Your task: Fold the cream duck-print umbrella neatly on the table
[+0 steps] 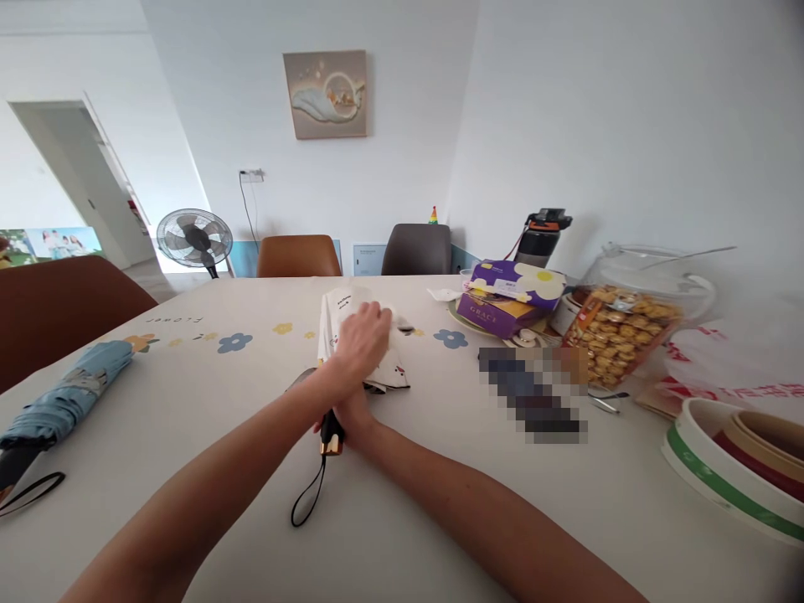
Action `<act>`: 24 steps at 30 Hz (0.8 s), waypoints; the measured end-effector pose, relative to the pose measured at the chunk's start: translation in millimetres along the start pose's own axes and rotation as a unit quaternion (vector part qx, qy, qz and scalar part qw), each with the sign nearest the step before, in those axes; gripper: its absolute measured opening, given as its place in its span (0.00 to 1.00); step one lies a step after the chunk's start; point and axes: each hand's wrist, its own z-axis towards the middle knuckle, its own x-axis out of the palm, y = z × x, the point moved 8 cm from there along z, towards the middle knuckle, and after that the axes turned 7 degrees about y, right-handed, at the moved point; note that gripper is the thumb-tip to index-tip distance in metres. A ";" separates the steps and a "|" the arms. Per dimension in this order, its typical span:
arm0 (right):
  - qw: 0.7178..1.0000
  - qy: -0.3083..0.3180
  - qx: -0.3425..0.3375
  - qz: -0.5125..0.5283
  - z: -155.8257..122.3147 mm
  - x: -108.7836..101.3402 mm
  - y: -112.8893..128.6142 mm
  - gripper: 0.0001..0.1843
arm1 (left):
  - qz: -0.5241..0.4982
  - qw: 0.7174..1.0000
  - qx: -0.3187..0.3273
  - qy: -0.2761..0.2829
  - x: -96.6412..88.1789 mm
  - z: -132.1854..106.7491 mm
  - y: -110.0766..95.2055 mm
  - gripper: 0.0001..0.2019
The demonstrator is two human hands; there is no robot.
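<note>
A white folding umbrella (339,311) with dark lettering and small prints lies on the table, its canopy loosely gathered and spread to the right. My left hand (365,337) crosses over on top, fingers bent and closed on the canopy fabric; its fingertips are partly hidden. Beneath it, my right hand (352,414) wraps round the umbrella near its black handle (332,431), which has a gold end and a black wrist strap. Most of the right fingers are hidden behind the handle and the left forearm. A folded light-blue umbrella (72,394) rests at the left.
Right of my hands are purple boxes (499,311), a blurred-out dark object (533,398), a snack jar (621,335) and tape rolls (722,469). A black bottle (538,239) stands behind. Chairs (298,255) line the far edge of the table (251,469); a fan (196,239) stands beyond.
</note>
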 end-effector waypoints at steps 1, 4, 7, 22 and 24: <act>1.000 0.002 0.008 0.002 0.5 1.5 -1.7 0.08 | -0.039 0.998 -0.037 -0.037 -13.5 -1.5 13.1 0.12; 1.000 0.001 0.012 0.025 3.3 1.9 -3.8 0.09 | -0.185 0.958 -0.163 -0.147 -48.3 -23.7 63.7 0.13; 0.999 0.007 0.004 0.054 5.9 0.9 -2.6 0.08 | -0.265 0.913 -0.202 -0.236 -69.3 -61.8 100.8 0.17; 0.993 0.056 0.026 0.099 -2.2 3.9 -1.2 0.16 | -0.364 0.835 -0.342 -0.232 -27.5 -137.4 168.0 0.21; 0.992 0.054 0.026 0.107 -3.8 2.9 0.2 0.20 | -0.352 0.844 -0.333 -0.232 -29.3 -137.8 171.0 0.19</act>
